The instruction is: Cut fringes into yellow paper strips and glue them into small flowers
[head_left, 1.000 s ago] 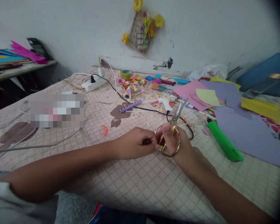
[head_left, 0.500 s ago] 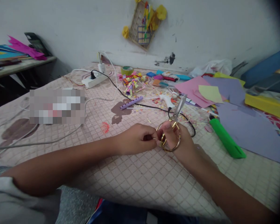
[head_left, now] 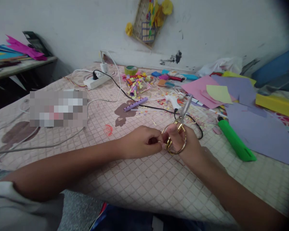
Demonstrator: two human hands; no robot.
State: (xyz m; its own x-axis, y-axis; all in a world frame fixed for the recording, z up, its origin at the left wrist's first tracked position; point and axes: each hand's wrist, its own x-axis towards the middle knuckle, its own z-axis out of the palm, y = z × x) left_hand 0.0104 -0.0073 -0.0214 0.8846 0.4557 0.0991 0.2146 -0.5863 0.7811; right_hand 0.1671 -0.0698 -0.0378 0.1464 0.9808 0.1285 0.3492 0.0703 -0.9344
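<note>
Against a smudged white wall (head_left: 82,29), a table (head_left: 144,183) under a cloth with a diamond grid carries paper craft work. Near the middle of its near edge, the left hand (head_left: 143,142) pinches a thin pale strip (head_left: 161,142) between closed fingertips, just beside the scissors (head_left: 180,120), which the right hand (head_left: 190,141) grips by the gold rings, blades apparently together and pointing toward the far edge. Cutting seems well advanced: a heap of paper clippings (head_left: 136,83) lies toward that edge, with a purple tube (head_left: 135,104) nearer. The strip is not yet set down, and purple paper (head_left: 260,136) toward the right edge looks largely uncut. The strip's shape and several curled fingers are hidden; a pixelated patch (head_left: 59,109) masks things toward the left edge.
</note>
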